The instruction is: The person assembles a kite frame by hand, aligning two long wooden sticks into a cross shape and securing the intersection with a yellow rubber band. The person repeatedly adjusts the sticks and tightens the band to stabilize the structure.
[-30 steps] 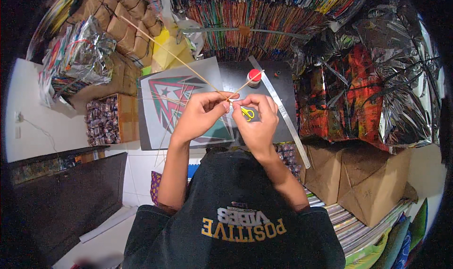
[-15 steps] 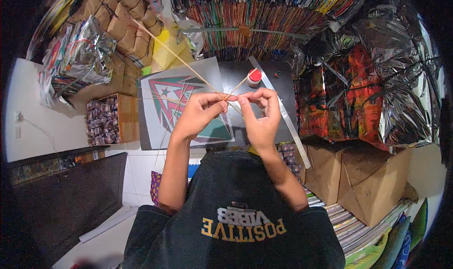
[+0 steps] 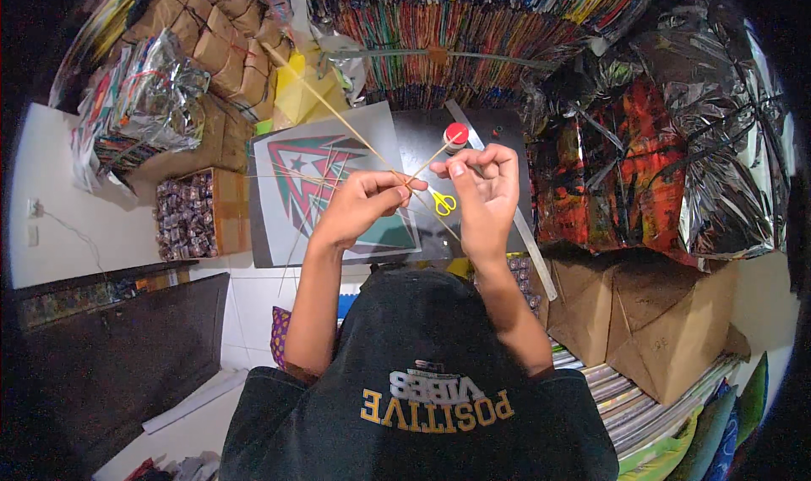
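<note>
Two thin bamboo sticks [image 3: 325, 105] cross over the table, and my left hand [image 3: 355, 206] pinches them at the crossing between thumb and fingers. The longer one slants from the far left down toward the near right; the shorter points to the far right. My right hand [image 3: 488, 198] is just right of the crossing, apart from it, with fingers curled toward the thumb; whatever it may pinch is too fine to make out. Yellow-handled scissors [image 3: 444, 202] lie on the table between my hands. Beyond them stands a small bottle with a red cap [image 3: 456, 133].
A patterned red, green and grey sheet [image 3: 279, 219] lies on the dark table [image 3: 422, 126], several thin sticks on it. A long metal ruler [image 3: 534, 253] runs along the right side. Bundled stacks [image 3: 431, 25], foil-wrapped packs [image 3: 608, 177] and a box of small packets [image 3: 221, 211] surround the table.
My right hand has drawn away from the crossing, rightward and slightly up, uncovering the yellow scissors. The long stick's far end has shifted a little to the right. My left hand keeps its pinch.
</note>
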### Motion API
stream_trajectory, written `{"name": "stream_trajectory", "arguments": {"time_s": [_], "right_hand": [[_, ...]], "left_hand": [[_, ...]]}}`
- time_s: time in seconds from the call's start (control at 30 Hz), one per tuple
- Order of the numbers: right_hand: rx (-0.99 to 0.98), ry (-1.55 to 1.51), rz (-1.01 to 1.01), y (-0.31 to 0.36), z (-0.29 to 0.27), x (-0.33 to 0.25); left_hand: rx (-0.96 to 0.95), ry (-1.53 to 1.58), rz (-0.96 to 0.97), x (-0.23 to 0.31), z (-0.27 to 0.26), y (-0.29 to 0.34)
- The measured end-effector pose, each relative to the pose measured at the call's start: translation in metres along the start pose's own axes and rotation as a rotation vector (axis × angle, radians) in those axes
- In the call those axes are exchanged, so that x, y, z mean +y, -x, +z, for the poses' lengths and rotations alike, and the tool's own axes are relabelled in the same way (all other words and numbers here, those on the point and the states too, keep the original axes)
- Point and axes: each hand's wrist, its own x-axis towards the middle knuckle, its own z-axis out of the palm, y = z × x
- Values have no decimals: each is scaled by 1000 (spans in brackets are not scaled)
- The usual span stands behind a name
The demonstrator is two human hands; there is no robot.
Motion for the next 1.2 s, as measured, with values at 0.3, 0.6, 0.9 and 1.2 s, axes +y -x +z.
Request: {"name": "stream_trajectory", "arguments": {"time_s": [0.3, 0.6, 0.9, 1.2], "right_hand": [[-164, 12, 69, -11, 10, -10], [-422, 499, 11, -43, 10, -35], [-931, 1249, -266, -55, -8, -51], [-952, 1241, -325, -58, -15, -48]], "left_hand": [[-178, -46, -25, -6, 12, -2], [-279, -120, 31, -14, 12, -4], [-117, -182, 66, -11, -1, -7], [12, -400, 150, -4, 2, -14]]}}
